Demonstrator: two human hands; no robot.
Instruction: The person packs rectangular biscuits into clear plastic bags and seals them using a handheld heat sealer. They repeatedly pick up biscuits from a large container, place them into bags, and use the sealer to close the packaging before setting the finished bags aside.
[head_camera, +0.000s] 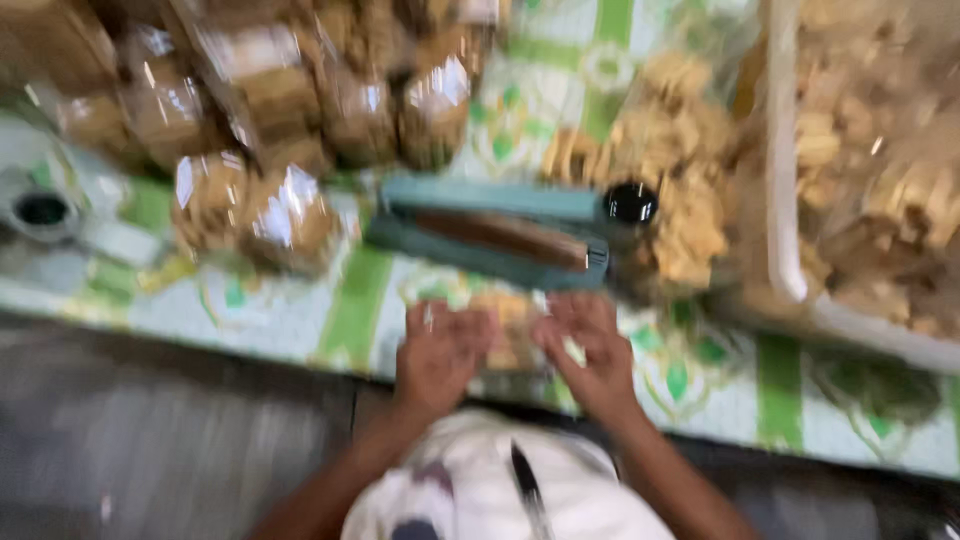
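Observation:
The picture is blurred by motion. My left hand (438, 352) and my right hand (590, 345) hold a small clear bag of tan snack pieces (512, 335) between them, each gripping one side. The bag rests near the front edge of a table with a green and white patterned cloth (350, 310). Just beyond my hands lies a teal heat sealer (495, 232) with a brown bar along its top and a black knob (631, 203) at its right end.
Several filled clear bags (290, 100) are piled at the back left. Loose tan snack pieces (680, 150) lie in a clear bag at the back right, beside a white tray (790, 270) with more. A grey round thing (42, 210) sits at far left.

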